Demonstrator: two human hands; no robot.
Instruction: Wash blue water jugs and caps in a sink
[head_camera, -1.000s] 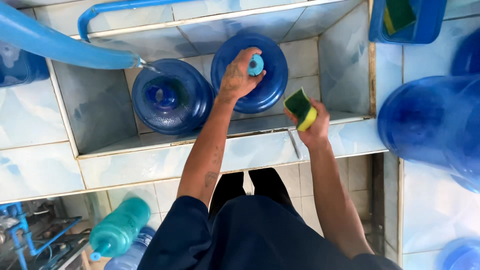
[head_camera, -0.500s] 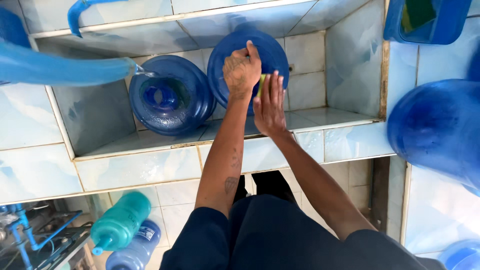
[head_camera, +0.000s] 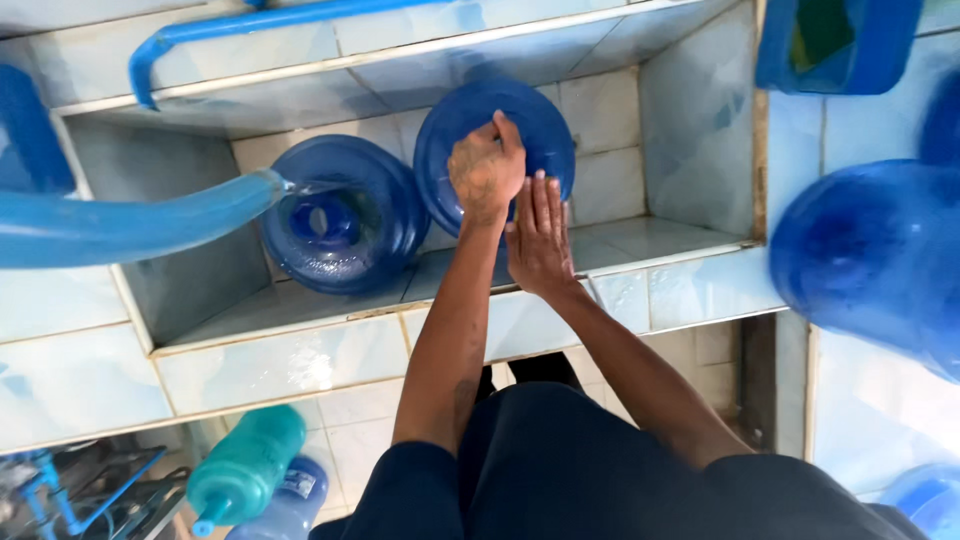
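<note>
The left hand (head_camera: 487, 170) is closed on the top of a blue jug (head_camera: 495, 155) in the tiled basin (head_camera: 690, 150); the right hand (head_camera: 540, 240) presses flat, fingers together, against its side.

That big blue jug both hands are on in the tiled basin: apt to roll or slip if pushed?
The blue jug lies on its side on the tiled basin, so its round body would probably roll. It looks rigid and seems empty, so likely light for its size. A hose pours water nearby, so it is probably slick under the left hand and right hand.
</note>
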